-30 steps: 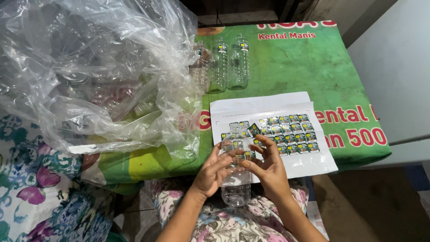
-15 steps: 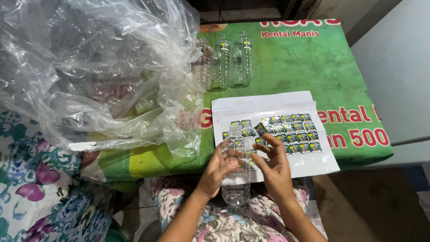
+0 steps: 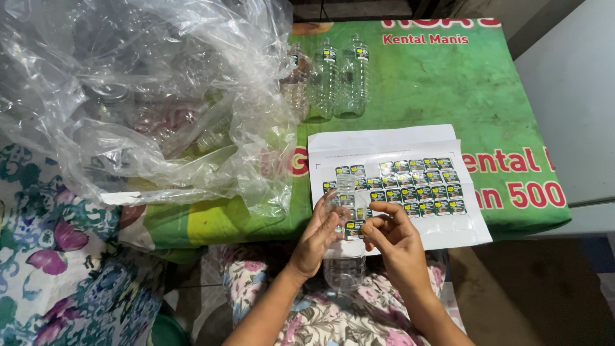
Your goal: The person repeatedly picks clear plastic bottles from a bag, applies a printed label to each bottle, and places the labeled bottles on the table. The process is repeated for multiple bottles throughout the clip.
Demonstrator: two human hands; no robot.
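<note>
Left hand grips clear bottle near you, over your lap | right hand pinches sticker against it | risk: sticker creases if your thumb slips | sticker sheet just beyond

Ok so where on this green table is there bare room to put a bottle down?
Bare green cloth lies right of the two standing bottles, above the sticker sheet. A narrower strip runs between the sheet's right edge and the table edge. The left half is crowded under the big plastic bag; both hands and the held bottle fill the near edge.
</note>
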